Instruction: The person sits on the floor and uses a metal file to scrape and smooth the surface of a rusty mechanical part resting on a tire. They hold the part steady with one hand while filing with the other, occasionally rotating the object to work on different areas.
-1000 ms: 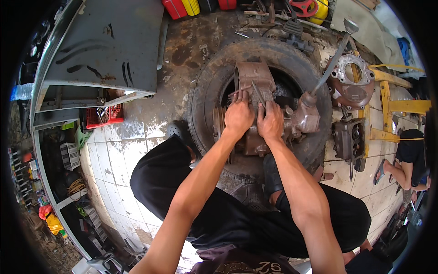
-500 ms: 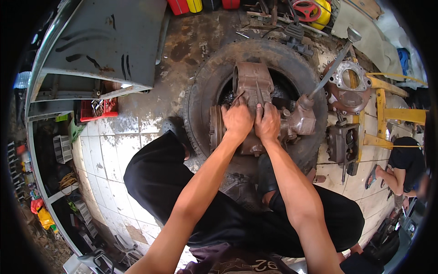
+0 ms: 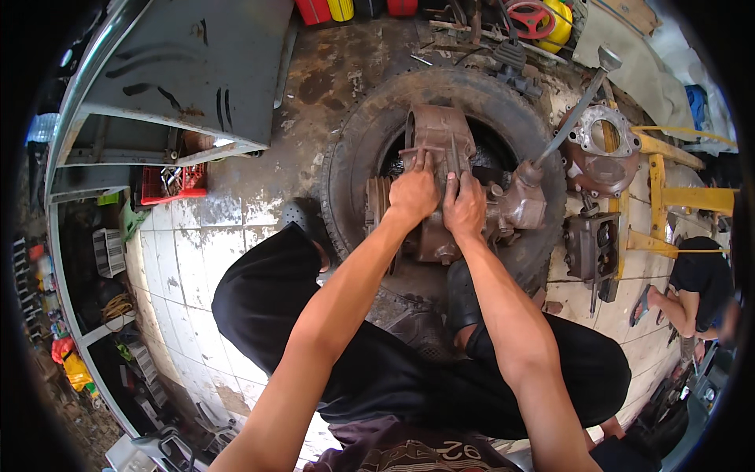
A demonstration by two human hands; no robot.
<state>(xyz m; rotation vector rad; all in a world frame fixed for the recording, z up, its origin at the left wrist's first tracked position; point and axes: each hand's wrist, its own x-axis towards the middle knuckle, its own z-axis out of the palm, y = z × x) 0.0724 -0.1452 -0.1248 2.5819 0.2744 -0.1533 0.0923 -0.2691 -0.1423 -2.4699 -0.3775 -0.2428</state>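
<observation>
A brown, greasy gearbox housing (image 3: 442, 130) rests on a large tyre (image 3: 354, 126) laid flat in front of me. My left hand (image 3: 414, 193) lies on the housing's left side. Its first two fingers stretch forward and touch a thin brown strip or plate (image 3: 409, 151); the thumb is hidden. Close beside it, my right hand (image 3: 465, 206) is closed round a narrow, tapered metal tool (image 3: 454, 153), tip pointing away from me over the housing. A long shift lever (image 3: 572, 114) rises from the housing's right part. Ribbed round part (image 3: 376, 203) sits on its left.
To the right lie a round-holed metal casting (image 3: 602, 145), a smaller block (image 3: 590, 248) and a yellow metal frame (image 3: 657, 193). A grey metal cabinet (image 3: 181, 71) and a red crate of parts (image 3: 173, 185) stand left. Another person (image 3: 696, 275) crouches at far right.
My left fingers have straightened forward on the housing beside the brown strip. The tool in my right hand has shifted slightly right. The whole view has moved a little.
</observation>
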